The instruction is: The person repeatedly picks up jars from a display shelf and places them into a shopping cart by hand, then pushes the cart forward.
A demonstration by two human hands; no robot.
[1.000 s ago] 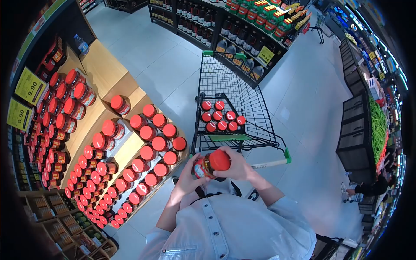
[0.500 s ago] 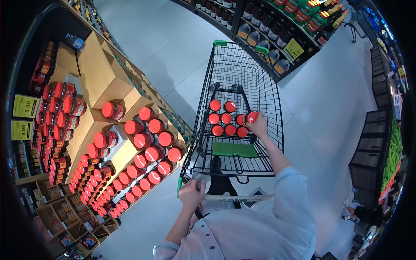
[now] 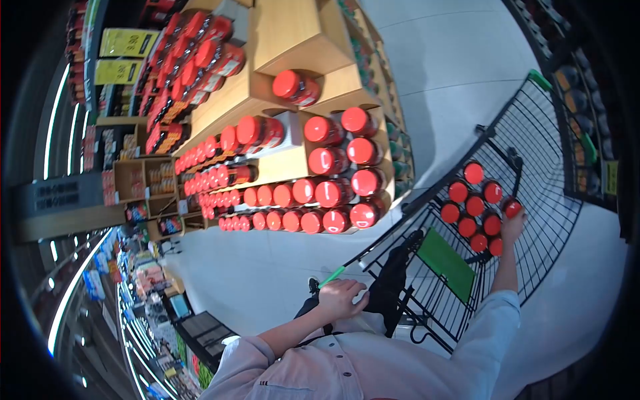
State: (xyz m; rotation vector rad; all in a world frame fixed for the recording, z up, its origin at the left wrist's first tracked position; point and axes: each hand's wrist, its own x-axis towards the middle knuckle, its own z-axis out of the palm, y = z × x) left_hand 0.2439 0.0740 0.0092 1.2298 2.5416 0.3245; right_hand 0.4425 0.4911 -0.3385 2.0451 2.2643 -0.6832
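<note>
In the head view, my right hand (image 3: 512, 228) reaches into the shopping cart (image 3: 551, 247) and is closed on a red-lidded jar (image 3: 511, 208). Just left of it, several more jars (image 3: 474, 205) with red lids stand upright in a close group on the cart's wire floor. My left hand (image 3: 343, 299) is curled around the cart handle beside its green end cap (image 3: 331, 276). Its fingertips are partly hidden. A green panel (image 3: 445, 265) lies across the near part of the cart.
A wooden stepped display (image 3: 293, 47) on the left holds rows of red-lidded jars (image 3: 329, 193). Yellow price signs (image 3: 129, 43) hang at upper left. Dark shelves with jugs (image 3: 579, 103) stand beyond the cart at right. Tiled floor (image 3: 440, 53) runs between display and cart.
My view has turned left, so the cart appears farther right and tilted, and the display looks closer. My right hand still holds the jar by the group; my left remains at the handle.
</note>
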